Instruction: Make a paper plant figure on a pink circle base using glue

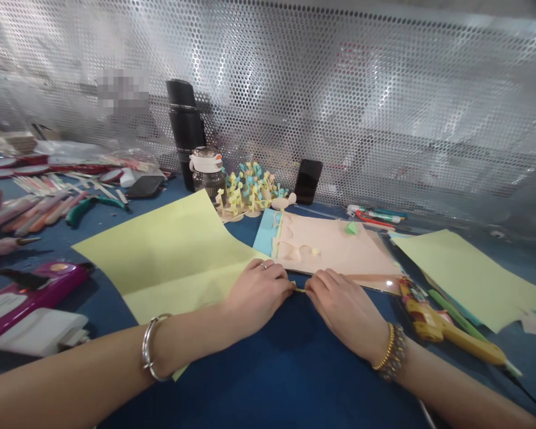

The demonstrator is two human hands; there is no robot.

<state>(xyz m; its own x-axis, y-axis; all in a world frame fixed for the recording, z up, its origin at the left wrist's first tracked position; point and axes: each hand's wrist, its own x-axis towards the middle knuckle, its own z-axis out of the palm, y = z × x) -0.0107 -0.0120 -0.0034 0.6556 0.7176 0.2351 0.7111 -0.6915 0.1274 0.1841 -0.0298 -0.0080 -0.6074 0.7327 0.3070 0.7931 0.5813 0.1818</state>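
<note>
Left hand (256, 292) and right hand (343, 313), fingers closed, pinch a narrow yellow paper strip (299, 289) tip to tip just off the near edge of a pink paper sheet (335, 244), with a creased pale-yellow card (174, 256) at left, a yellow hot glue gun (446, 325) close right, open blue tabletop (286, 369) nearby

Narrow yellow paper strip (299, 289) between left hand (256, 298) and right hand (343, 311), both before a pink paper card (330, 244) on the blue worktop (268, 387). Folded yellow-green paper sheet (170, 256) left of the card, second yellow-green paper sheet (469, 274) to its right, yellow glue gun (446, 325) beside the right hand. Behind the card, curled paper-strip model (250, 190) and black phone (308, 182).
</note>
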